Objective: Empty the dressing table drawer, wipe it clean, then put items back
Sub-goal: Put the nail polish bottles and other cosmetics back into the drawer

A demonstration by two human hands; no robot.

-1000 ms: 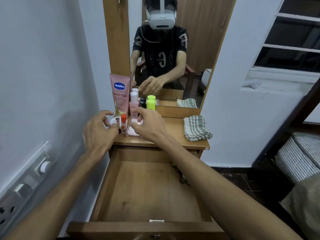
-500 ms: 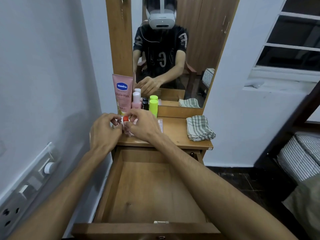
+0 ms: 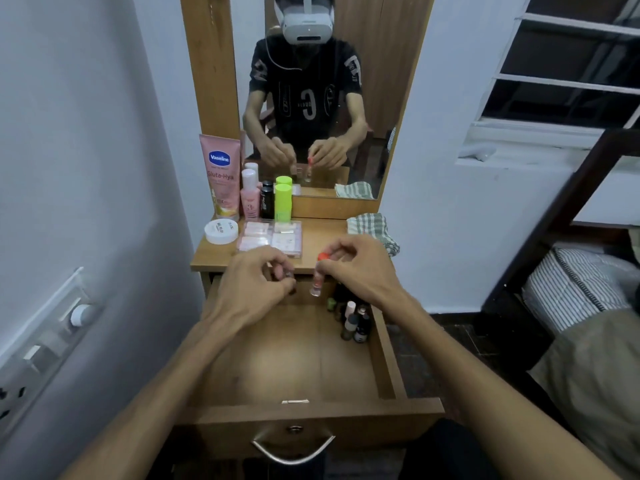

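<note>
Two hands hang over the back of the open drawer (image 3: 294, 358), each holding one small item. The right hand (image 3: 360, 268) pinches one small clear bottle with an orange-red cap (image 3: 319, 275) by its top, the bottle hanging upright just past the tabletop's front edge, above the drawer's rear. The left hand (image 3: 251, 289), at the bottle's 9 o'clock, curls its fingertips round one small dark item (image 3: 287, 275) too hidden to identify. The drawer is a shallow wooden tray, pulled well out, with a curved metal handle (image 3: 292, 448) on its front; its floor is bare wood except at the rear right corner, roughly 2 o'clock from its middle, where a cluster of small bottles (image 3: 351, 320) stands, about five or six, too crowded to count surely. On the tabletop (image 3: 322, 233) at the hands' 12 o'clock stand one pink Vaseline tube (image 3: 221, 174), one pink bottle with a white cap (image 3: 250, 195), one black bottle (image 3: 266, 200) and one lime-green container (image 3: 283, 202) in a row against the mirror (image 3: 329, 98). In front of them lie one white round jar (image 3: 221, 231) and one clear flat case (image 3: 272, 237) with four compartments. One checked cloth (image 3: 372, 230) lies crumpled at the tabletop's right, at about 1 o'clock from the right hand.
</note>
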